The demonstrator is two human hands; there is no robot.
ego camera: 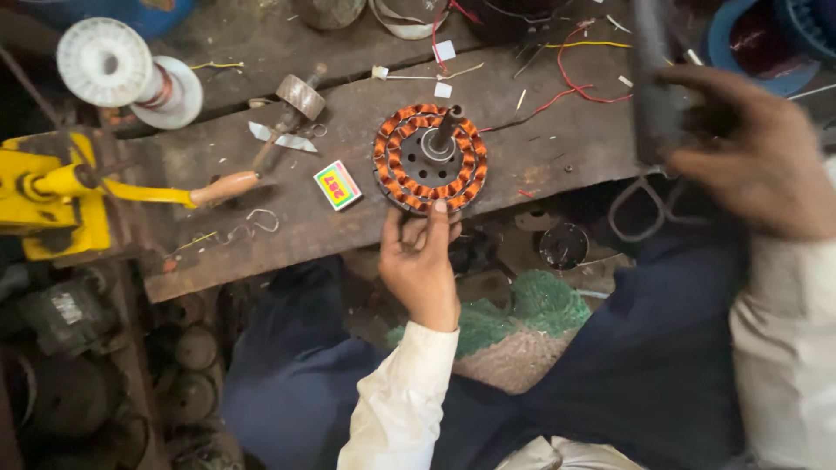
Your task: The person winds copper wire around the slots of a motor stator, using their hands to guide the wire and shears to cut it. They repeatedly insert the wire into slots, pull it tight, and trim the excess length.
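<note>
The left hand [420, 261] reaches up from the lap to the near edge of the wooden plank [557, 144]. Its fingers [440, 209] are loosely curled, with fingertips touching the near rim of the round motor coil [429, 157]. The coil lies flat on the plank, its ring of orange copper windings facing up and a dark shaft standing up from its centre.

The right hand [758, 148] is raised at the right side of the view, fingers wrapped around a dark, upright tool [653, 87]. The tool is blurred; its kind cannot be told.

Just left of the coil lies a small colourful matchbox [337, 184]. Further left, a wooden handle [225, 187] extends from a yellow machine [48, 196]. A white spool [131, 74] lies at the upper left. Red and yellow wires [579, 61] trail across the plank beyond the coil. A pair of scissors [649, 204] rests below the plank edge at right.
</note>
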